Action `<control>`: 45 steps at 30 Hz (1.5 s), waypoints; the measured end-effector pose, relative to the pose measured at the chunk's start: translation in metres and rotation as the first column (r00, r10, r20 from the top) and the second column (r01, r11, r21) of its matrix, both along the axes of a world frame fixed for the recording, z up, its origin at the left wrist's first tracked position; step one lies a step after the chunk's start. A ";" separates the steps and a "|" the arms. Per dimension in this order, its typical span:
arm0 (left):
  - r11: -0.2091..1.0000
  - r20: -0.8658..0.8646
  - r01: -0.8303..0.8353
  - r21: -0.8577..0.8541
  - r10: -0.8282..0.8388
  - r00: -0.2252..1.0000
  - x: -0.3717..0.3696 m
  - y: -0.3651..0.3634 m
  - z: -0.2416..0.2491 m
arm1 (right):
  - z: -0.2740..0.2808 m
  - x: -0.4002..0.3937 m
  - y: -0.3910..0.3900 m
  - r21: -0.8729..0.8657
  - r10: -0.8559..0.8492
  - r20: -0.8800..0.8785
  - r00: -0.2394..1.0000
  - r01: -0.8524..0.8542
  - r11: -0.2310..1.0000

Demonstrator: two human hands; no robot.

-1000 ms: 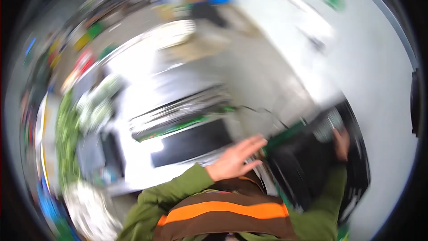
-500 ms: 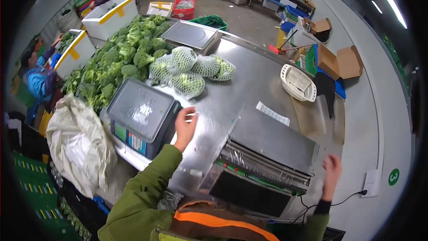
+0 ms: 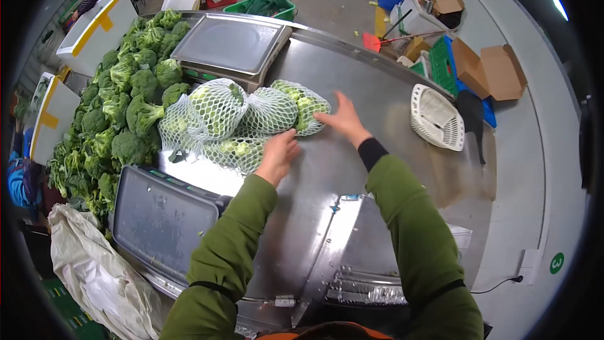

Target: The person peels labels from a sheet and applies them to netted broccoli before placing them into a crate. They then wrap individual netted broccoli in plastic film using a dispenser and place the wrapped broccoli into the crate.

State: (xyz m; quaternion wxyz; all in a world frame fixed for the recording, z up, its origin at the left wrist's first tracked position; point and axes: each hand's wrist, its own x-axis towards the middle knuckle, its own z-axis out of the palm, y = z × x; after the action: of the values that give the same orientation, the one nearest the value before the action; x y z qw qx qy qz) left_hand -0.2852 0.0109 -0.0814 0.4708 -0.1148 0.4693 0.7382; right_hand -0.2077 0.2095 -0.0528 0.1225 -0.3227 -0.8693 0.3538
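Observation:
Several broccoli heads in white mesh netting lie in a group on the steel table (image 3: 377, 88). My right hand (image 3: 346, 121), thumb and fingers spread, is at the right end of the rightmost netted broccoli (image 3: 303, 108), with a fingertip right at the mesh. At the front edge of the group, my left hand (image 3: 279, 156) has its fingers loosely stretched beside the lower netted broccoli (image 3: 236, 153). Neither hand grasps anything. Behind the lower one rests another netted broccoli (image 3: 217, 108), its mesh gathered to one side.
Loose broccoli (image 3: 129, 113) is heaped on the left. A flat-topped scale (image 3: 229, 41) stands behind the nets, a dark scale (image 3: 163, 220) front left beside a white sack (image 3: 94, 277). A wrapping machine (image 3: 371, 245) sits under my right forearm; a white basket (image 3: 436, 116) is at right.
Both hands have moved forward to the netted broccoli, the left from beside the dark scale, the right from beyond the wrapping machine. The camera view has shifted closer to the nets.

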 end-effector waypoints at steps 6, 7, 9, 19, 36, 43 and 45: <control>0.967 -0.055 -0.219 -0.132 0.214 0.975 0.021 0.041 -0.021 | -0.020 -0.107 0.020 0.131 0.432 0.029 0.901 -0.432 0.892; 0.965 -0.057 -0.224 -0.138 0.218 0.974 0.023 0.045 -0.019 | -0.024 -0.112 0.022 -0.242 0.475 0.040 0.879 -0.452 0.858; 0.978 -0.109 -0.211 -0.010 0.208 0.972 0.029 0.048 -0.013 | -0.030 -0.100 0.017 -0.163 0.397 0.036 0.917 -0.386 0.908; 0.996 -0.814 0.082 -0.031 -0.073 0.576 0.083 0.005 0.062 | 0.090 0.079 -0.026 -0.191 -0.151 -0.354 0.923 0.086 0.978; 0.786 -0.773 0.300 -0.541 -0.605 0.190 0.322 -0.074 0.148 | 0.153 0.420 -0.106 -0.161 -0.400 0.090 0.912 0.410 0.898; 0.768 -0.759 0.240 -0.593 -0.435 -0.484 0.244 -0.176 0.141 | 0.140 0.605 -0.141 0.261 -0.220 0.353 0.909 0.130 0.957; 0.746 -0.826 0.430 -0.509 -0.283 -0.488 0.246 -0.168 0.130 | 0.124 0.610 -0.155 0.381 -0.080 0.247 0.966 -0.021 0.924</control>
State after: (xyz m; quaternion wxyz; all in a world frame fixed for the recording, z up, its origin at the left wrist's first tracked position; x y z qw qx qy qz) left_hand -0.0391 -0.1575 0.0487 0.1344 0.7107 0.6131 0.3177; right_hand 0.4020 0.0542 0.0709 0.0738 -0.3495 -0.9247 0.1316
